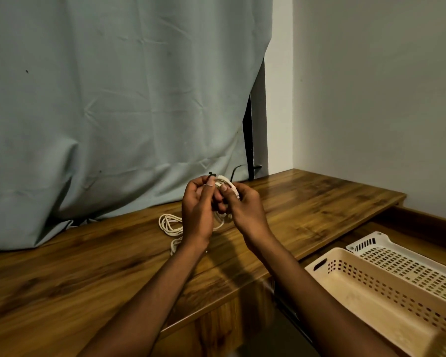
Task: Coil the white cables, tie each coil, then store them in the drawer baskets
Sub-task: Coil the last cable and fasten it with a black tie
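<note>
Right now both hands are raised above the wooden counter, close together near the centre of the view, working on one white coiled cable. The left hand has its fingers curled, and its thumb and forefinger pinch a thin black tie whose end pokes up at 12 o'clock from the knuckles. The right hand, just at 3 o'clock of the left, has its grip clamped on the coil, with the thumb pressed over the bunched loops and the white plug end lying along the forefinger. Loops of the same coil hang down between the two palms; how much of it is wrapped by the tie cannot be told.

A second white cable lies loose on the counter at 8 o'clock from the hands, partly hidden behind the left wrist, with one end trailing toward the front edge.

At 4 o'clock, lower than the counter top, a beige basket with a perforated floor sits in the open drawer, and a white basket sits just beyond it, touching or nearly so. A pale blue-grey curtain hangs behind the counter, its hem resting on the wood at 9 o'clock, and a plain wall fills the 2 o'clock side.
</note>
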